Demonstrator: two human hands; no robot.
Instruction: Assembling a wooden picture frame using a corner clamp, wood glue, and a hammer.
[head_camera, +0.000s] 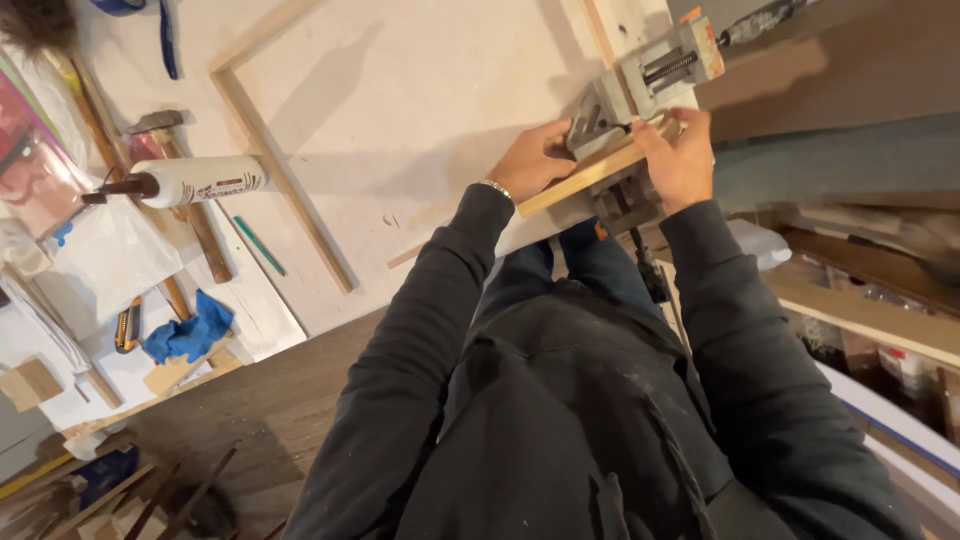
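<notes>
A pale board workbench (420, 90) is seen from above in a workshop, tilted across the view, with a dark wooden floor (270, 400) below it and shelves of timber offcuts (870, 270) at the right edge. At the far corner of the bench a grey metal corner clamp (640, 85) with a threaded screw is mounted. A light wooden strip (585, 175) is laid through the clamp, slanting down to the left. The left hand (530, 160) is pressed on the strip just beside the clamp, fingers curled over the wood and touching the clamp's angled jaw; a bracelet is worn at that wrist. The right hand (682, 160) is closed around the strip's other end, on the right side of the clamp, the fingers wrapped over the top edge. Both sleeves are dark, as is the dusty jacket filling the lower part of the view. Further left on the bench a thin wooden frame (280, 180) is laid flat, well apart from the hands. Beyond it lie a white cartridge tube (200, 180) with a dark nozzle, a hammer (185, 190) partly beneath the tube, a teal pencil (260, 246), a crumpled blue cloth (188, 335) and a yellow utility knife (127, 325) just beside the cloth.
</notes>
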